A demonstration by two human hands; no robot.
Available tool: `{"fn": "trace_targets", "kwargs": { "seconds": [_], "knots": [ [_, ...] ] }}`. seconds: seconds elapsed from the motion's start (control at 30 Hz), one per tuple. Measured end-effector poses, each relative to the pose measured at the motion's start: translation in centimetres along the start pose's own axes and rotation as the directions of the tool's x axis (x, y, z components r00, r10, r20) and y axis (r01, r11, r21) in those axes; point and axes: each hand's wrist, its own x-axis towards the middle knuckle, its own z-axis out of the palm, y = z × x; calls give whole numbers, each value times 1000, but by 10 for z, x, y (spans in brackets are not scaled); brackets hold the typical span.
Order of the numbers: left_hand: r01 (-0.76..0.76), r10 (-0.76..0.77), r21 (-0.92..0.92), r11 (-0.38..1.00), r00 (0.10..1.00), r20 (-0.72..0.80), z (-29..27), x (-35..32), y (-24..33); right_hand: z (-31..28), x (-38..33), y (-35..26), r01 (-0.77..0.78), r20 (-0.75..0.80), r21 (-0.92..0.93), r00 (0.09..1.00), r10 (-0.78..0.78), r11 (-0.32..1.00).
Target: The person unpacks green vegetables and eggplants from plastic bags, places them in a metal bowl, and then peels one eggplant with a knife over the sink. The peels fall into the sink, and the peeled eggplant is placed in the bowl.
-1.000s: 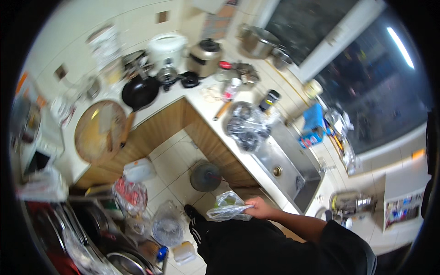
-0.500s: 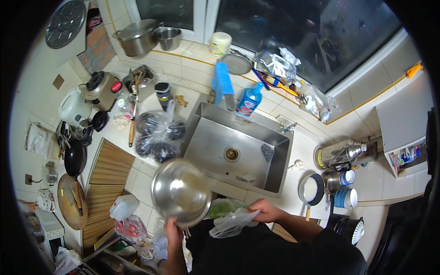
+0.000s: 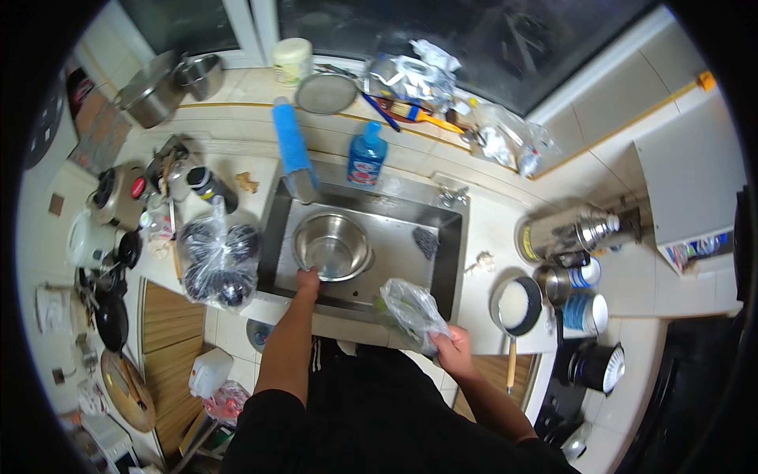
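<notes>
Gripping the near rim of the metal pot (image 3: 330,246), the left hand (image 3: 308,278) has it inside the sink, open side up; half a second ago the pot hung at the near left corner, outside the basin. Whether it touches the basin floor, cannot tell. Right hand (image 3: 453,347) clamped on the gathered end of a clear bag (image 3: 412,310) with something green inside. Bag now over the near right part of the sink; earlier lower, by the body.

Surroundings, by size. Dark window (image 3: 513,39) along the far side. Pale counter (image 3: 493,217), with the steel sink (image 3: 395,225) set into it. On the counter left of the sink, a knotted plastic bag (image 3: 221,253) of dark, round things. Far right, a shiny metal flask (image 3: 564,235); nearer, a frying pan (image 3: 534,306) with white contents, handle toward the near side. Blue bottle (image 3: 367,158) upright behind the basin. Smallest: a dark scouring pad (image 3: 426,242) at the sink's right end.
</notes>
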Motion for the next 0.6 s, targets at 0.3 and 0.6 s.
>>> {"fn": "trace_targets", "kwargs": {
  "seconds": [0.3, 0.6],
  "knots": [
    [-311, 422, -311, 898, 809, 409, 1, -130, 57, 10, 39, 2, 224, 101, -184, 973, -208, 957],
    [-778, 764, -147, 611, 531, 367, -56, -268, 146, 20, 68, 16, 135, 126, -178, 985, -113, 975]
  ]
}}
